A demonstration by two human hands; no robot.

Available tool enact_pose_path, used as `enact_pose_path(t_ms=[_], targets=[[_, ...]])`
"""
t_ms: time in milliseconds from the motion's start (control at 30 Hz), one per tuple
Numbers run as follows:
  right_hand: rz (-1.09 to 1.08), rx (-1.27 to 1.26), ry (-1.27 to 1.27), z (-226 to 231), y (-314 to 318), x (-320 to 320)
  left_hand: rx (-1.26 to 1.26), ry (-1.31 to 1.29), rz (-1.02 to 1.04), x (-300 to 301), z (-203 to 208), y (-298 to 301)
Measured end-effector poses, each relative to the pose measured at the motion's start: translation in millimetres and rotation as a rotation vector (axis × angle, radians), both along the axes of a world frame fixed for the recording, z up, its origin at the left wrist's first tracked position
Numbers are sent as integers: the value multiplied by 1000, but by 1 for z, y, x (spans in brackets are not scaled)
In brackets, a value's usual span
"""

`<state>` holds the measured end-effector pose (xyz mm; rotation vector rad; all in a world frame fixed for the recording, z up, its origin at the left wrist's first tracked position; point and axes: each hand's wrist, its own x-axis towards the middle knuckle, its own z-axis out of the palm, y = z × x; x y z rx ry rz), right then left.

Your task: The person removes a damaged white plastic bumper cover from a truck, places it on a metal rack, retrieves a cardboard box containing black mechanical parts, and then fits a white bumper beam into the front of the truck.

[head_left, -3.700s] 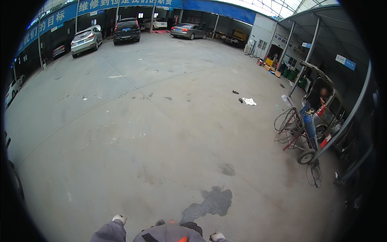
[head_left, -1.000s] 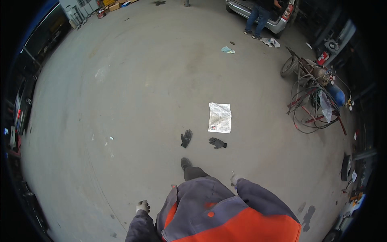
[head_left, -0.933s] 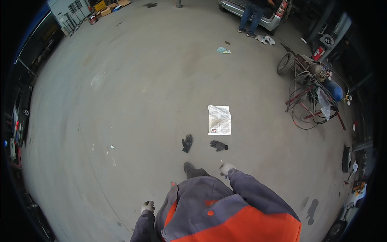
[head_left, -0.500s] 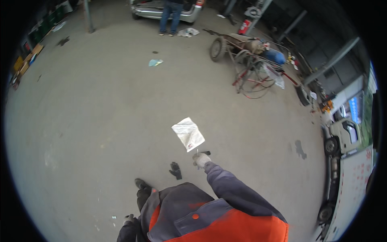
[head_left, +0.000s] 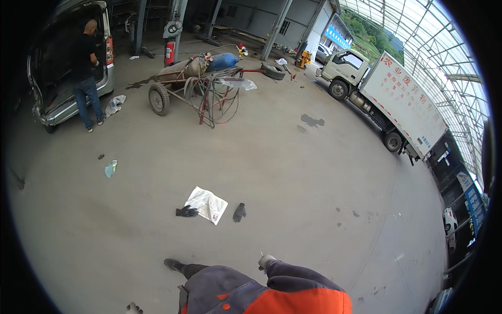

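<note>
White creased paper [head_left: 206,203] touches one dark glove [head_left: 187,211]; right hand [head_left: 266,261] pinches a thin stick [head_left: 262,254], grip of left hand [head_left: 134,309] unclear.

Bare grey concrete floor [head_left: 293,178] gives the right hand [head_left: 265,260] an open path forward to the charcoal fabric glove [head_left: 239,212] lying beside the white printed paper sheet [head_left: 208,203]. A second dark glove [head_left: 187,211] covers the sheet's left edge. The person's black shoe [head_left: 172,264] stands between the left hand [head_left: 134,309] and that sheet. Well beyond, a two-wheeled red metal cart heaped with hoses [head_left: 197,86] blocks the way.
</note>
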<state>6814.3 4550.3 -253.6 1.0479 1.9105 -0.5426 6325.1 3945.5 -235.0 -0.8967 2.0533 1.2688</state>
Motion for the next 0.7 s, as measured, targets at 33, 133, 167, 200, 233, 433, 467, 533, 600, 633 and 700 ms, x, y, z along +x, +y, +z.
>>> enact_pose_path(t_ms=[33, 133, 167, 200, 233, 433, 467, 533, 600, 633, 700], targets=[[-102, -32, -5, -7, -16, -34, 21, 59, -146, -20, 0, 14], [-137, -41, -5, -4, -35, -176, 29, 564, -507, -85, -20, 39], [113, 0, 63, 3, -41, -236, 14, 576, -498, -115, -22, 26], [350, 47, 117, 9, -40, -288, 10, 574, -500, -137, -26, 18], [-167, 120, 201, 4, -42, -349, 10, 551, -519, -152, -28, 8], [76, 54, 693, 88, -142, -777, -94, -111, 127, -218, 11, -177], [215, -32, 832, 124, -176, -834, -132, -201, 81, -218, 19, -201], [375, -99, 997, 249, -270, -916, -153, -320, 72, -231, 20, -246], [466, -117, 1218, 274, -313, -969, -143, -357, -20, -291, 8, -269], [440, -117, 1211, 267, -326, -992, -137, -351, -55, -325, 3, -284], [397, -141, 1192, 239, -357, -1030, -126, -310, -114, -404, -5, -319]])
